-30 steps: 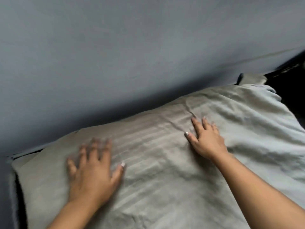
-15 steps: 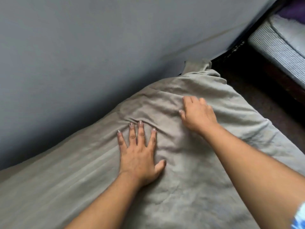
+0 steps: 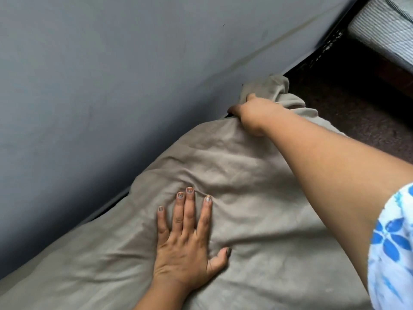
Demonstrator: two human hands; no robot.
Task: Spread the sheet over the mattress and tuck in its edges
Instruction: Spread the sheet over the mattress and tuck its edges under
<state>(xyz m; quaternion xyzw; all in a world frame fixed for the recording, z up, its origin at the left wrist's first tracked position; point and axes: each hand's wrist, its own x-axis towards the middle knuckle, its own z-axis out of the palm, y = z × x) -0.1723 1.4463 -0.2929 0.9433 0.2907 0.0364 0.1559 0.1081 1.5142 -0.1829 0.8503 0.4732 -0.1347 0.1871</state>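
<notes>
A wrinkled grey-beige sheet (image 3: pixel 257 186) covers the mattress, which lies against a grey wall. My left hand (image 3: pixel 187 240) lies flat on the sheet with straight, spread fingers, pressing it down. My right hand (image 3: pixel 252 113) reaches to the far corner by the wall. Its fingers curl over the sheet's edge and disappear into the gap between mattress and wall. A bunched fold of sheet (image 3: pixel 272 86) stands up just past that hand. The mattress itself is hidden under the sheet.
The grey wall (image 3: pixel 111 86) runs along the mattress's left side with a narrow dark gap (image 3: pixel 107 211) between them. Dark carpet (image 3: pixel 357 104) lies beyond the corner. A second striped mattress (image 3: pixel 384 30) sits at the top right.
My right hand has moved from flat on the sheet's top to the far corner, and now curls over the edge by the wall. My left hand stays pressed flat.
</notes>
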